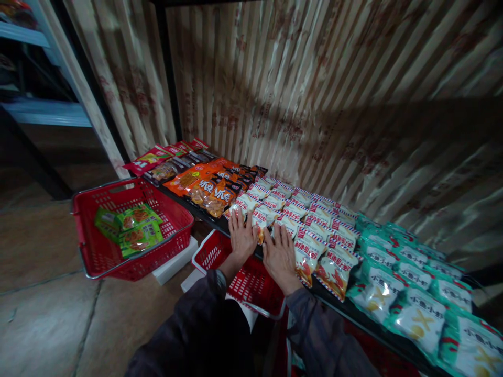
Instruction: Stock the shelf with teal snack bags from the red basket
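Observation:
My left hand rests with fingers stretched out on the front white snack bags with striped edges. Close beside it, my right hand lies palm down on the same front row, its fingers spread and partly covering a bag. A small white and orange bag shows between the two hands. Neither hand grips anything. Left of these bags are orange snack bags; to their right, teal snack bags lie in rows.
A red basket with several green packets stands at the left on a white support. Another red basket sits below my forearms. The dark shelf runs along a corrugated wall. Red packets lie at its far end.

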Demonstrator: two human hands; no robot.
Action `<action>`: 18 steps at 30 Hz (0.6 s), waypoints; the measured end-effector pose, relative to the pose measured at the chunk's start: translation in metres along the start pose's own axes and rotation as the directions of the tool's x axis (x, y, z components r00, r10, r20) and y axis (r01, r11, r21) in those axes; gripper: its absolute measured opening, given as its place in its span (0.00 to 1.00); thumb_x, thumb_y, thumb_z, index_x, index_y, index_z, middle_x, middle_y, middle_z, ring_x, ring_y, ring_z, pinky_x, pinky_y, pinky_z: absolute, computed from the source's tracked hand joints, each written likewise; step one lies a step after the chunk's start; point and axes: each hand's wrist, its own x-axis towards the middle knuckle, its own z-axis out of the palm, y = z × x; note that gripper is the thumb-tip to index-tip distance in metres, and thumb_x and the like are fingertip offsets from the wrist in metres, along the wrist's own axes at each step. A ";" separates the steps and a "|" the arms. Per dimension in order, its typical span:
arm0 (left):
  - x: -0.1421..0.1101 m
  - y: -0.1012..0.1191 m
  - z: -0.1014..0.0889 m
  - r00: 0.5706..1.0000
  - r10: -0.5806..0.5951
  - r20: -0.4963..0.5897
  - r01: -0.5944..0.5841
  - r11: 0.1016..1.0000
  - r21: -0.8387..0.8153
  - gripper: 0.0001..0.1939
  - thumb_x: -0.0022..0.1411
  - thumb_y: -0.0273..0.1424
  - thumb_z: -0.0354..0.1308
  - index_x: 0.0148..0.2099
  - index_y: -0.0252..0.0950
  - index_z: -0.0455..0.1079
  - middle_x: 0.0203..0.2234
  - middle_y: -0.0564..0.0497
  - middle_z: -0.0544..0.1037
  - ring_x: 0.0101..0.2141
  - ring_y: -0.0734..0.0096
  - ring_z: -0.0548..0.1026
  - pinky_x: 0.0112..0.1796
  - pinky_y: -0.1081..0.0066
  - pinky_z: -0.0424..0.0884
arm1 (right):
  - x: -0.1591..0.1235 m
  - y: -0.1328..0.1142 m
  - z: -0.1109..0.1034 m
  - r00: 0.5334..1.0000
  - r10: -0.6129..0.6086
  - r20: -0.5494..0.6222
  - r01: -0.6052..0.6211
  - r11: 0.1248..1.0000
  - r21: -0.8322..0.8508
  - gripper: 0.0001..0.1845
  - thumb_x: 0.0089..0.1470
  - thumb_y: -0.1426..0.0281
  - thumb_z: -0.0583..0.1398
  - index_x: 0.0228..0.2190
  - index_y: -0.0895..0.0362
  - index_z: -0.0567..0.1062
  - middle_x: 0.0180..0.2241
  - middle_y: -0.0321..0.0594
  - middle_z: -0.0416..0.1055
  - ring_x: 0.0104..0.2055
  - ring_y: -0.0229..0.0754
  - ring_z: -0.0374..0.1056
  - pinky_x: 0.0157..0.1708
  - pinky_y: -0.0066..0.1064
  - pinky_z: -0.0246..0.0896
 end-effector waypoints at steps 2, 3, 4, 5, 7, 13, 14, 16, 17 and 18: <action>0.000 0.000 0.001 1.000 0.006 0.002 -0.006 1.000 0.003 0.27 0.67 0.36 0.49 0.66 0.36 0.59 0.68 0.37 0.50 0.67 0.46 0.43 0.62 0.48 0.51 | 0.001 0.000 0.004 1.000 -0.001 0.015 0.001 1.000 -0.014 0.27 0.60 0.67 0.55 0.61 0.54 0.64 0.66 0.53 0.53 0.68 0.59 0.45 0.64 0.49 0.39; 0.000 0.000 0.002 1.000 0.009 0.001 -0.009 1.000 0.005 0.27 0.67 0.36 0.49 0.66 0.36 0.59 0.68 0.37 0.50 0.67 0.46 0.43 0.62 0.48 0.51 | 0.002 0.000 0.006 1.000 -0.003 0.016 0.003 1.000 -0.019 0.28 0.60 0.67 0.55 0.61 0.54 0.64 0.66 0.53 0.53 0.68 0.59 0.45 0.64 0.50 0.39; 0.000 0.000 0.003 1.000 0.009 -0.001 -0.009 1.000 0.008 0.27 0.67 0.36 0.49 0.66 0.36 0.59 0.68 0.37 0.50 0.67 0.46 0.44 0.62 0.48 0.51 | 0.002 0.000 0.008 1.000 -0.005 0.013 0.006 1.000 -0.023 0.28 0.60 0.67 0.55 0.61 0.54 0.64 0.66 0.53 0.53 0.68 0.59 0.45 0.64 0.50 0.38; 0.000 0.000 0.003 1.000 0.009 -0.001 -0.009 1.000 0.009 0.27 0.67 0.36 0.49 0.66 0.36 0.58 0.68 0.38 0.50 0.67 0.47 0.44 0.62 0.48 0.51 | 0.002 0.001 0.009 1.000 -0.009 0.009 0.009 1.000 -0.024 0.28 0.60 0.68 0.55 0.61 0.54 0.64 0.66 0.52 0.53 0.69 0.58 0.45 0.64 0.50 0.38; 0.000 0.000 0.003 1.000 0.008 0.007 -0.008 1.000 0.009 0.27 0.67 0.36 0.49 0.66 0.37 0.58 0.68 0.39 0.49 0.67 0.48 0.44 0.63 0.48 0.50 | 0.002 0.001 0.009 1.000 -0.015 -0.002 0.015 1.000 -0.021 0.27 0.60 0.68 0.55 0.61 0.53 0.64 0.66 0.51 0.53 0.69 0.57 0.45 0.64 0.50 0.38; 0.005 -0.007 -0.007 0.999 -0.040 0.001 0.040 0.999 -0.013 0.27 0.67 0.35 0.48 0.66 0.36 0.58 0.69 0.39 0.46 0.68 0.48 0.40 0.63 0.46 0.47 | 0.006 -0.010 0.004 0.998 -0.043 -0.052 0.045 0.998 0.043 0.27 0.61 0.68 0.54 0.61 0.54 0.63 0.67 0.52 0.50 0.69 0.56 0.43 0.65 0.49 0.37; 0.008 -0.010 -0.010 0.998 -0.065 -0.018 0.065 0.998 -0.018 0.27 0.67 0.35 0.47 0.66 0.37 0.58 0.69 0.40 0.45 0.68 0.49 0.38 0.63 0.46 0.46 | 0.009 -0.014 0.004 0.997 -0.052 -0.058 0.056 0.997 0.059 0.27 0.60 0.68 0.54 0.61 0.54 0.63 0.67 0.51 0.49 0.70 0.56 0.42 0.65 0.50 0.37; 0.015 -0.017 -0.015 0.988 -0.144 -0.061 0.142 0.990 -0.024 0.27 0.67 0.35 0.47 0.67 0.36 0.57 0.69 0.40 0.43 0.68 0.50 0.37 0.63 0.46 0.45 | 0.016 -0.023 0.005 0.995 -0.080 -0.057 0.085 0.992 0.091 0.27 0.60 0.69 0.54 0.61 0.54 0.63 0.68 0.49 0.48 0.70 0.55 0.40 0.65 0.50 0.36; 0.020 -0.022 -0.017 0.978 -0.193 -0.080 0.192 0.981 -0.024 0.28 0.67 0.36 0.46 0.67 0.35 0.56 0.69 0.39 0.43 0.68 0.50 0.36 0.63 0.46 0.45 | 0.021 -0.027 0.006 0.994 -0.099 -0.054 0.104 0.989 0.105 0.27 0.60 0.69 0.54 0.61 0.54 0.63 0.68 0.49 0.47 0.70 0.55 0.40 0.65 0.50 0.36; 0.024 -0.026 -0.018 0.966 -0.243 -0.094 0.242 0.970 -0.022 0.28 0.67 0.36 0.46 0.67 0.33 0.56 0.69 0.38 0.43 0.68 0.49 0.36 0.63 0.46 0.44 | 0.025 -0.032 0.007 0.992 -0.119 -0.053 0.124 0.985 0.117 0.28 0.60 0.69 0.54 0.61 0.53 0.63 0.68 0.49 0.47 0.70 0.55 0.39 0.65 0.49 0.36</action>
